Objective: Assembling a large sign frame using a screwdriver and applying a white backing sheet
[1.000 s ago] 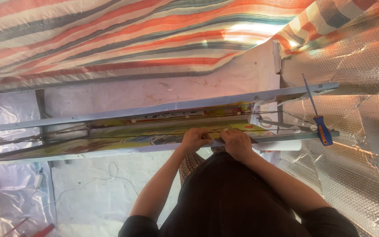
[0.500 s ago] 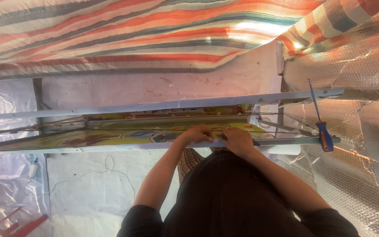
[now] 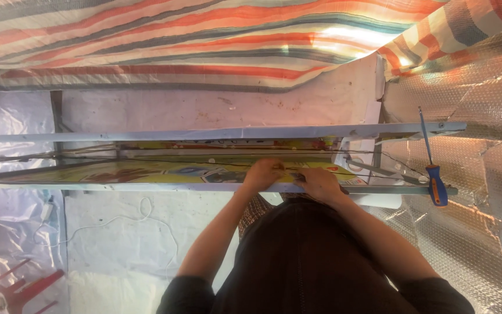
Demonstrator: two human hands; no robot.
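A long pale metal frame [image 3: 216,132] runs across the view, with a yellow printed sheet [image 3: 146,171] stretched between its two rails. My left hand [image 3: 264,173] and my right hand [image 3: 319,184] rest side by side at the near rail [image 3: 117,187], right of centre. Their fingers curl down onto the sheet's edge. Thin dark wires [image 3: 164,160] cross above the sheet. What lies under my fingertips is hidden.
A screwdriver with a blue and orange handle [image 3: 437,185] leans on the frame's right end. Silver bubble-foil [image 3: 477,244] covers the right side. A striped tarp [image 3: 204,40] lies beyond the frame. A white cable [image 3: 120,220] and a red stool [image 3: 13,288] are at the lower left.
The view has drifted slightly, so the frame sits a little lower and more level. Both hands stay at the same spot on the near rail, fingers shifting a little.
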